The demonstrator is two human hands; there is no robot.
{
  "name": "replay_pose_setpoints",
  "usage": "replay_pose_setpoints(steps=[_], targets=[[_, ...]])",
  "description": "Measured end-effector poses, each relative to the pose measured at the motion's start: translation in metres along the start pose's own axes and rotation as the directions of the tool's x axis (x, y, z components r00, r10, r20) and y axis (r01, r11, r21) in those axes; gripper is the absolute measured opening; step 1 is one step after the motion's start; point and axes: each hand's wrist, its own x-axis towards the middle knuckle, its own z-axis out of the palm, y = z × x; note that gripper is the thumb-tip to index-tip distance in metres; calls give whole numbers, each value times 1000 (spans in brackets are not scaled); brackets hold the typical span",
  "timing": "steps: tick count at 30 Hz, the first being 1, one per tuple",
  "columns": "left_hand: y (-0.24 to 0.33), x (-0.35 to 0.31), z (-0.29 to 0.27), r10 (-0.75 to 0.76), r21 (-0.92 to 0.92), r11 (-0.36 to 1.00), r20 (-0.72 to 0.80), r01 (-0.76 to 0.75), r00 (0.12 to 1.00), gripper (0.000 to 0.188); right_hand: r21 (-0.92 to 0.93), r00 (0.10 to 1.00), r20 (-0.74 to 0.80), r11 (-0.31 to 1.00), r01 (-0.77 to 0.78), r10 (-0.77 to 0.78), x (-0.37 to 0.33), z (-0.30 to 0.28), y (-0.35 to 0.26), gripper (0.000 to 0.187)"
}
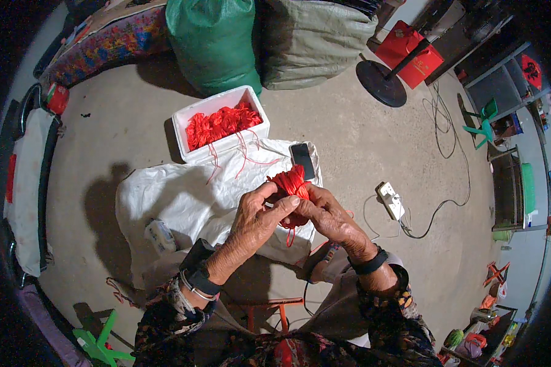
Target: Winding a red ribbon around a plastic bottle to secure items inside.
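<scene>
Both my hands meet around a bundle of red cord [289,178], held above a white woven sheet on the floor. My left hand [260,211] grips the bundle's left side, its thumb pressed across the middle. From the other side my right hand [326,214] pinches it, thumb near the left thumb. Looped strands fan out above the fingers, and a loose end hangs below. What the fingertips do behind the bundle is hidden. A white foam box [193,156] beyond my hands holds several similar red bundles [223,125], with strands trailing over its edge.
A dark phone [302,160] lies on the white sheet [153,189]. To the right are a white power strip [390,200] with cables and a round black stand base [381,84]. Green [211,43] and pale sacks [315,43] stand behind; a green stool [101,339] is lower left.
</scene>
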Motion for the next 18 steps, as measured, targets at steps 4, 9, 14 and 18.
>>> replay_pose_setpoints(steps=[4,9,14,18], targets=[[3,1,2,9,12,1000,-8,-9,1000,40,1,1000,9,1000,9,-9,-1,-1,1,44],[-3,1,1,18,20,1000,-9,-17,1000,42,-3,1000,10,1000,-21,21,-1,0,-1,45],[0,0,1,-12,-23,1000,14,13,1000,43,-3,999,12,999,-43,43,-3,1,-5,46],[5,-2,1,10,-14,1000,13,-9,1000,43,-11,998,5,998,-58,58,-2,1,-4,46]])
